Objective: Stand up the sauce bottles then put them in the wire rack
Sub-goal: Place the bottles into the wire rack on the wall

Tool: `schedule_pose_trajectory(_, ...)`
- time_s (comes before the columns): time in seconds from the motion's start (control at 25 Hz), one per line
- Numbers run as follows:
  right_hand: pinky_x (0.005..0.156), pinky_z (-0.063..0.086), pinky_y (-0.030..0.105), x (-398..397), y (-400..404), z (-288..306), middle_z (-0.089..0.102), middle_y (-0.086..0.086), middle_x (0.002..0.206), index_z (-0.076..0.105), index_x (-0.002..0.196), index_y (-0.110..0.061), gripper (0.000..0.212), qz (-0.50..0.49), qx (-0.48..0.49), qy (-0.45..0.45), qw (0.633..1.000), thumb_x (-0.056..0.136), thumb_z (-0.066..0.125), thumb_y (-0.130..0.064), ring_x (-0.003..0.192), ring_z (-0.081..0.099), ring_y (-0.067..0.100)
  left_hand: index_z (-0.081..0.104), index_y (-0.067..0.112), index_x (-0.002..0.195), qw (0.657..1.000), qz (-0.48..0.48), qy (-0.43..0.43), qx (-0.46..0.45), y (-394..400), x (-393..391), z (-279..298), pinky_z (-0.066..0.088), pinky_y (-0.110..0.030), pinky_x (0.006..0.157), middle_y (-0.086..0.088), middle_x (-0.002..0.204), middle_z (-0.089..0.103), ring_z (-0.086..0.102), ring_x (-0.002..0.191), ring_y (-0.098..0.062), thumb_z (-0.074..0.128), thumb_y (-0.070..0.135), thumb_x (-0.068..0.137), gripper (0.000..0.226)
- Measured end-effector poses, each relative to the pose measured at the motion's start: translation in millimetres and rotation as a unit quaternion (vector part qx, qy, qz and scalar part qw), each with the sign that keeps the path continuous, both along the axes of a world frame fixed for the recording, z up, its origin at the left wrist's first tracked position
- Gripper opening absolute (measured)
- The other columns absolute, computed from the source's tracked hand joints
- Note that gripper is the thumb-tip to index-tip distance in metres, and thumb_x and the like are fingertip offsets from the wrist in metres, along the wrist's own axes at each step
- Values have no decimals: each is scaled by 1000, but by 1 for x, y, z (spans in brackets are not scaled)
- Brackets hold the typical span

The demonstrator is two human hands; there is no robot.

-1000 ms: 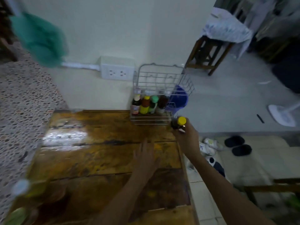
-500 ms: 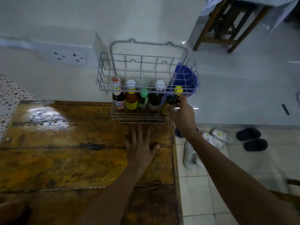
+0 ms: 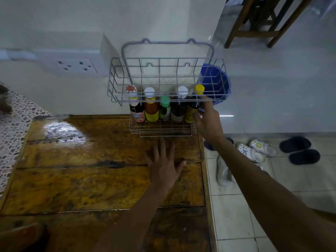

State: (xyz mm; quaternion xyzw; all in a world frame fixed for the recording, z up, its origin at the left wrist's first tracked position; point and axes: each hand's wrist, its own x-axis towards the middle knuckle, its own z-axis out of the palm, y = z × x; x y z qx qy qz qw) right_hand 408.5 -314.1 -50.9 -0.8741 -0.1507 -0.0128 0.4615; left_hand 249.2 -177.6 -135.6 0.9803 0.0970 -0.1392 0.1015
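Since a second ago the yellow-capped bottle (image 3: 195, 104) has gone from mid-air into the wire rack (image 3: 163, 128), at the right end of a row of five upright bottles. Nearest, the left hand (image 3: 164, 165) lies flat and relaxed on the glossy, worn wooden table (image 3: 81, 179). Beyond it, the right hand (image 3: 207, 119) appears to clasp that dark glass bottle still; release remains.

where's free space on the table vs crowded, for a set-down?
Free: the wooden table left of the left hand, out to the speckled counter. Crowded: the wire rack, five bottles in a row, the right hand gripping the yellow-capped bottle at its right end.
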Motion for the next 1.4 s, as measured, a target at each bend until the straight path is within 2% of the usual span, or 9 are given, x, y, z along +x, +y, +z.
schedule_pose_trajectory(0.16,102,53,29,15,-12,6,65,-4,127,52,129,-30,44,43,2,55,998,95,60,-2,120,60,8,11,33,164,1000,-3,2,-2,1,-1,-1,15,-74,117,-9,174,-2,5,158,-37,16,82,94,85)
schedule_pose_trajectory(0.36,88,38,-3,11,-6,1,60,-11,125,43,148,-18,54,40,-21,4,999,97,56,-6,109,52,-15,13,33,164,1000,-3,-5,-1,0,-2,-3,14,-74,117,-10,174,-1,5,159,-38,15,81,94,85)
schedule_pose_trajectory(0.52,73,35,-7,9,-3,-5,65,2,117,33,154,-14,60,7,-53,24,998,99,53,-2,98,55,1,12,33,164,1000,-3,2,0,1,-2,-2,12,-73,117,-10,174,-3,4,159,-37,17,81,95,85)
schedule_pose_trajectory(0.72,68,37,-5,1,1,-5,63,1,112,22,157,-12,69,-7,-62,35,997,98,54,0,84,58,-10,10,34,164,1000,-2,14,-4,2,-2,2,12,-72,119,-8,174,-6,0,159,-36,18,80,96,84)
schedule_pose_trajectory(0.84,84,43,4,-7,4,-3,64,10,129,23,157,-12,70,-15,-50,26,998,97,57,0,111,62,15,11,34,164,1000,-10,13,-10,5,-5,4,12,-69,120,-7,174,-6,-1,160,-34,21,79,97,81)
schedule_pose_trajectory(0.96,99,49,27,-14,6,2,59,8,138,27,155,-17,67,-8,-38,14,999,97,58,-3,124,56,17,14,33,164,1000,-12,10,-14,11,-17,4,12,-66,122,-6,174,-4,0,160,-31,24,76,98,79)
schedule_pose_trajectory(1.04,104,46,31,-27,5,4,55,7,144,32,152,-20,58,-30,-38,11,999,101,59,-14,127,52,14,13,33,165,999,-16,24,-15,15,-30,6,13,-65,122,-6,174,-7,-1,161,-31,25,73,100,78)
schedule_pose_trajectory(1.24,100,44,46,-119,-3,-3,49,17,141,44,143,-10,45,-19,-239,-96,966,99,55,-15,128,45,36,15,35,163,996,-7,74,-58,40,-94,24,17,-62,123,0,174,-8,1,160,-29,36,67,102,73)
schedule_pose_trajectory(1.4,90,50,44,-227,27,-2,55,12,127,50,132,-13,36,100,-228,-18,968,97,51,-25,115,54,31,19,35,163,994,18,74,-78,74,-208,32,16,-61,125,2,174,-8,-2,161,-25,39,61,104,68)
